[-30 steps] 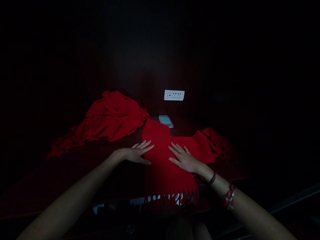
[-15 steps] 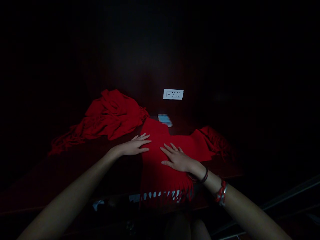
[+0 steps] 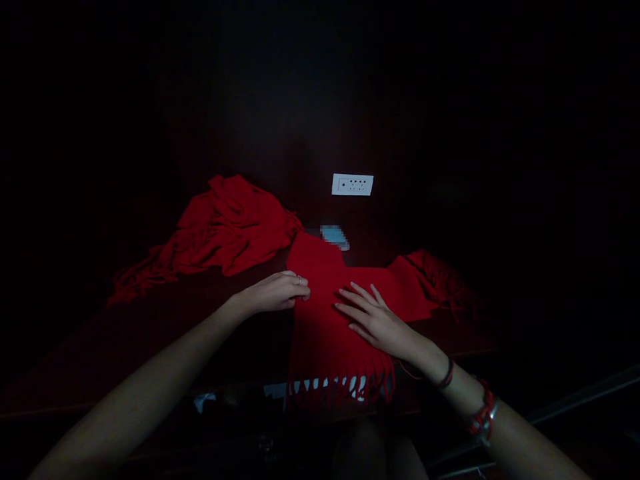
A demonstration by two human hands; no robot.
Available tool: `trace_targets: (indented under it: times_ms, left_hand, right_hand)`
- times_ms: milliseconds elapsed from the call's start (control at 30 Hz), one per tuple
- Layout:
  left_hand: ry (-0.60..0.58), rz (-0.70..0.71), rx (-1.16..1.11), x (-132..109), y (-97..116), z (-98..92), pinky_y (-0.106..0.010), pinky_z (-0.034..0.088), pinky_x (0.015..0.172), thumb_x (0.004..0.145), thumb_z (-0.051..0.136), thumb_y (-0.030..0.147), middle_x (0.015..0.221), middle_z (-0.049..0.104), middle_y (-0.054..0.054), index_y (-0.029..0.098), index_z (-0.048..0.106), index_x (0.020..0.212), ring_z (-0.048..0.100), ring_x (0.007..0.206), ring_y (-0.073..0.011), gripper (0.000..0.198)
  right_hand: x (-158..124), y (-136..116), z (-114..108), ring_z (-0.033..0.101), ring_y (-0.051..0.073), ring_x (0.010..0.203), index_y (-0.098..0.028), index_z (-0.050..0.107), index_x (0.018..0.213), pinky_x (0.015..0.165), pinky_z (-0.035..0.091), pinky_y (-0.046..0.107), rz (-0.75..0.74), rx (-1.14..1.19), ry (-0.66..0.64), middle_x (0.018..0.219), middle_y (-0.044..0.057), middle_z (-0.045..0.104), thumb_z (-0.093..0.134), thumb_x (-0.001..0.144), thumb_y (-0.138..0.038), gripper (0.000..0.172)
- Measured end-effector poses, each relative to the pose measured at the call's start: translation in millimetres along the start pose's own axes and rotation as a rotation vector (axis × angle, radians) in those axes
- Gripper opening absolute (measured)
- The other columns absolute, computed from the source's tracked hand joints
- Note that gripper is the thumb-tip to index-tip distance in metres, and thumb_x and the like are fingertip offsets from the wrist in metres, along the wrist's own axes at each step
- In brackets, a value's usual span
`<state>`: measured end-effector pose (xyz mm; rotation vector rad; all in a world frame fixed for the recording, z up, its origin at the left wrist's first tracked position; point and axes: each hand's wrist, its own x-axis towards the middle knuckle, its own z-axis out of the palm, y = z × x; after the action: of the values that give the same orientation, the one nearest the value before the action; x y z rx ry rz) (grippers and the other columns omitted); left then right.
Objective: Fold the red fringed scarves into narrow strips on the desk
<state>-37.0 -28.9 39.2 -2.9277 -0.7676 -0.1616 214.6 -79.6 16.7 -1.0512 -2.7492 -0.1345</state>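
A flat, red, fringed cloth scarf (image 3: pixel 320 333) is laid on the dark table (image 3: pixel 225 353). The left hand (image 3: pixel 280 291) is curled at its left edge, whether gripping cannot be told; the right hand (image 3: pixel 385 327) is spread wide over it.

The left hand (image 3: pixel 280 292) is curled inward; the right hand (image 3: pixel 380 325) spreads palm-down.
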Motion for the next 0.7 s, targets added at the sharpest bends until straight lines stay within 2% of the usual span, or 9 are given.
trace_targets:
  times_ms: [100,167,400,467,567,633,667,700]
  left_hand:
    - [0.034,-0.035,0.009,0,-2,-0.4,-0.023,0.030,0.073,0.071,0.041,0.011,0.073,0.050,0.000,0.020,0.048,0.074,0.045,0.073,-0.0128,0.011]
    - [0.007,-0.035,0.001,-2,-3,-0.9,-0.023,0.031,0.070,0.068,0.042,0.010,0.069,0.049,0.001,0.019,0.047,0.068,0.045,0.070,-0.0124,0.011]
    - [-0.153,-0.015,-0.171,-12,-9,-3.2,-0.020,0.033,0.064,0.057,0.037,0.000,0.071,0.051,0.002,0.018,0.049,0.060,0.046,0.067,-0.0101,0.023]
    - [-0.157,-0.032,-0.221,-11,-11,-4.8,-0.019,0.034,0.066,0.057,0.034,-0.001,0.070,0.052,0.002,0.018,0.050,0.060,0.047,0.067,-0.0094,0.026]
    - [-0.002,-0.160,-0.215,-5,-9,-1.9,-0.021,0.033,0.076,0.067,0.029,0.002,0.081,0.055,0.000,0.019,0.053,0.074,0.049,0.079,-0.0103,0.030]
    - [0.101,-0.285,-0.172,1,-5,6.0,-0.025,0.028,0.086,0.077,0.027,0.013,0.105,0.050,-0.003,0.019,0.050,0.095,0.043,0.098,-0.0134,0.030]
    - [0.095,-0.342,-0.159,3,-3,11.4,-0.029,0.023,0.090,0.080,0.027,0.023,0.117,0.041,-0.005,0.020,0.045,0.107,0.034,0.108,-0.0162,0.032]
    - [0.041,-0.393,-0.160,5,-1,17.1,-0.033,0.018,0.093,0.081,0.027,0.034,0.127,0.031,-0.006,0.021,0.036,0.116,0.024,0.116,-0.0194,0.039]
  right_hand:
    - [-5,2,3,0.016,0.020,0.119,-0.026,0.031,0.122,0.095,0.009,0.048,0.022,-0.010,-0.005,0.127,0.002,0.031,0.027,0.082,-0.025,0.040]
    - [-6,5,7,0.021,0.020,0.118,-0.025,0.031,0.122,0.095,0.013,0.047,0.068,0.016,-0.034,0.126,0.004,0.033,0.026,0.083,-0.027,0.040]
    - [-5,12,12,0.022,0.020,0.118,-0.025,0.025,0.125,0.095,0.018,0.042,0.174,0.135,-0.150,0.131,0.003,0.024,0.026,0.082,-0.036,0.044]
    - [-5,12,8,0.023,0.020,0.117,-0.025,0.027,0.125,0.095,0.018,0.041,0.173,0.138,-0.156,0.131,0.004,0.024,0.025,0.082,-0.038,0.044]
    - [3,12,1,0.020,0.022,0.118,-0.025,0.028,0.124,0.095,0.017,0.042,0.179,0.124,-0.098,0.131,0.004,0.024,0.026,0.081,-0.044,0.047]
    - [15,14,-2,0.014,0.024,0.120,-0.026,0.024,0.126,0.095,0.016,0.045,0.206,0.118,-0.031,0.132,0.004,0.020,0.025,0.079,-0.049,0.052]
    - [22,15,-2,0.011,0.025,0.120,-0.027,0.021,0.127,0.094,0.015,0.046,0.220,0.119,-0.016,0.133,0.004,0.018,0.024,0.078,-0.051,0.055]
    - [28,17,-1,0.009,0.026,0.120,-0.028,0.018,0.127,0.094,0.015,0.048,0.233,0.124,-0.030,0.134,0.003,0.015,0.023,0.077,-0.054,0.057]
